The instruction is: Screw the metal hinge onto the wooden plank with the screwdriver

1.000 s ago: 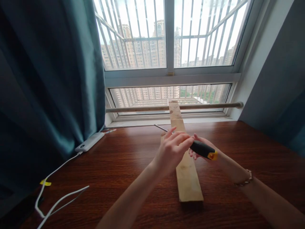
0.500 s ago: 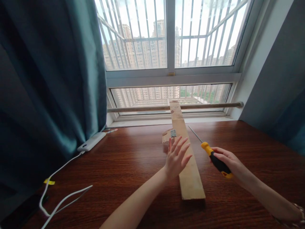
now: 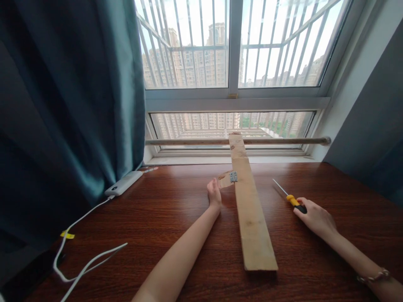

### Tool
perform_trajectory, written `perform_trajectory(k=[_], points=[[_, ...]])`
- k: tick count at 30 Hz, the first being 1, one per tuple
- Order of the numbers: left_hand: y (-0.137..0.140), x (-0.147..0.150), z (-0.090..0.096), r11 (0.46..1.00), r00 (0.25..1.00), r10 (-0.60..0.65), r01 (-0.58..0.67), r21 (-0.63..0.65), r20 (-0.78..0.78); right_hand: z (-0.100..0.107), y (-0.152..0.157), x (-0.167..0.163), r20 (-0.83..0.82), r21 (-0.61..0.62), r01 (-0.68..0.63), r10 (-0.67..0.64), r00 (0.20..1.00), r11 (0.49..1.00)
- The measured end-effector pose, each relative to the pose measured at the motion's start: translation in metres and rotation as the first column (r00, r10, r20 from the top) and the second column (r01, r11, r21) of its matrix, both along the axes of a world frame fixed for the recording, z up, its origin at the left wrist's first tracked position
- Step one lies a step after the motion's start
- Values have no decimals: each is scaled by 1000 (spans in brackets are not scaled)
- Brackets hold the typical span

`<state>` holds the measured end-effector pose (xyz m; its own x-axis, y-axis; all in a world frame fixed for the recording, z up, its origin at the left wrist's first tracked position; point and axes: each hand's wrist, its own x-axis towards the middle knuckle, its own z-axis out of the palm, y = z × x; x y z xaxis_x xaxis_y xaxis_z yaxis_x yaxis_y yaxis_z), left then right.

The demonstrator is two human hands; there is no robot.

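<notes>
My left hand is closed at the outer end of a short wooden piece, its fingers curled around that end. A metal hinge joins this piece to the left edge of a long wooden board, which lies lengthwise with its far end toward the window. To the right of the board, my right hand grips a screwdriver by its yellow and black handle. The screwdriver's shaft points up and left, its tip apart from the board and the hinge.
A white power strip lies by the blue curtain, with a white cable looping across the left of the brown table. Behind the table are a horizontal rail and a barred window.
My left hand has moved left and down from above the board and closed on the short wooden piece. My right hand has carried the screwdriver right, away from the board. The view has shifted slightly.
</notes>
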<state>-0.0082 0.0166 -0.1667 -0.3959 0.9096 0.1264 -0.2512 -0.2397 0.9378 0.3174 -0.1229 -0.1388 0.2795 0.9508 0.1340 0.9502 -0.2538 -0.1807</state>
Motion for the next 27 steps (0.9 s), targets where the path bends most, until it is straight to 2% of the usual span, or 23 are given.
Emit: perform_trajectory(k=[4, 7, 16, 20, 24, 26, 27], points=[[1, -6, 4, 986, 981, -154, 159, -42, 116, -8, 0, 6, 37, -17, 46, -46, 998, 999], [-1, -6, 8, 972, 958, -221, 232, -44, 186, -10, 0, 9, 47, -18, 80, -79, 996, 997], [-6, -9, 7, 977, 947, -197, 211, -31, 255, -3, 0, 13, 60, -71, 144, -139, 988, 987], [-10, -10, 8, 982, 955, -186, 189, 6, 229, -3, -5, 9, 141, -80, 148, -136, 981, 986], [-18, -9, 15, 984, 965, -175, 165, 67, 195, -7, -8, 2, 320, 42, 136, -142, 937, 990], [-23, -7, 19, 982, 974, -168, 152, 108, 154, -5, -5, -5, 335, 150, 59, -107, 936, 987], [-26, -5, 20, 981, 979, -160, 144, 129, 129, -1, -2, -11, 315, 203, -19, -47, 948, 979]])
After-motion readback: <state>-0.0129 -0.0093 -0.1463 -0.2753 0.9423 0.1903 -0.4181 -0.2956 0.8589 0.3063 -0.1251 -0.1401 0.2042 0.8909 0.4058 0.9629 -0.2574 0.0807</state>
